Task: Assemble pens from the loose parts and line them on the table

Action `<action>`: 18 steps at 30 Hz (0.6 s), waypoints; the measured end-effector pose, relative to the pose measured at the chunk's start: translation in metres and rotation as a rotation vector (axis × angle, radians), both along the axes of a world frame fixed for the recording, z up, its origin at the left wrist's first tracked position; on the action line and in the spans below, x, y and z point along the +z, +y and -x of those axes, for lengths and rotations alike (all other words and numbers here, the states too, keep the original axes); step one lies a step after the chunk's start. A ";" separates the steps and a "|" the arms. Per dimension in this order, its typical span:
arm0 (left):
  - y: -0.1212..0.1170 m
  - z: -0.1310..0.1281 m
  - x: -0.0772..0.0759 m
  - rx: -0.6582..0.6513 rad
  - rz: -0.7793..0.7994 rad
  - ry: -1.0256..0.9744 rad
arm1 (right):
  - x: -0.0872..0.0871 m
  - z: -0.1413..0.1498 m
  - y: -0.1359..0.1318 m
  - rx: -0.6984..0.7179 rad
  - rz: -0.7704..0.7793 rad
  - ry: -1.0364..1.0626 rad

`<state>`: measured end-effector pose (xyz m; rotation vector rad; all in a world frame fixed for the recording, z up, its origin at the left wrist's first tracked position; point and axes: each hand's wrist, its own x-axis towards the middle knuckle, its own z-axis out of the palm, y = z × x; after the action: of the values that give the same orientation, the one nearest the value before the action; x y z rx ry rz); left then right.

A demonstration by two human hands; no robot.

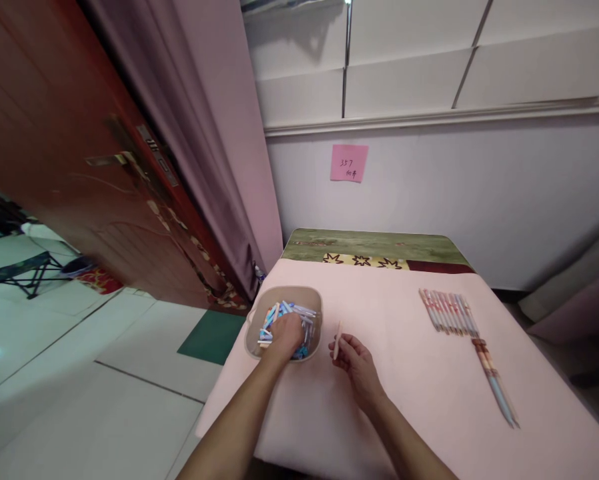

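Note:
My left hand [287,333] reaches down into a beige plastic basin [318,320], its fingers hidden among the loose pen parts [307,311] inside. These parts are slim tubes in blue, white, peach and clear grey. Just right of the basin, my right hand [357,363] pinches a slim pale peach pen part [338,339] upright between thumb and fingers. On the right side of the table lies a neat row of several pens [448,312] with reddish and pale barrels. Below that row, a pair of longer pens [497,383] lies slanted, brownish at the top and grey-blue and peach lower down.
A pale pink cloth [394,300] covers most of the table, whose green patterned top [369,243] shows at the back. A pink note [349,163] is stuck on the wall. To the left are a purple curtain [179,120] and a reddish-brown door [79,167].

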<state>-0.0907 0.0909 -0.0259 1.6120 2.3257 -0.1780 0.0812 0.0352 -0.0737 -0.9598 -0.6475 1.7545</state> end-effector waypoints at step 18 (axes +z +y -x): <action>-0.022 0.075 0.027 -0.045 -0.212 -0.049 | 0.031 0.012 0.011 0.076 -0.247 -0.246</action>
<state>-0.1660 0.0687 0.0010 1.7462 2.3384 0.1005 0.0692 0.0460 -0.0430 -0.9956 -1.0451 1.5881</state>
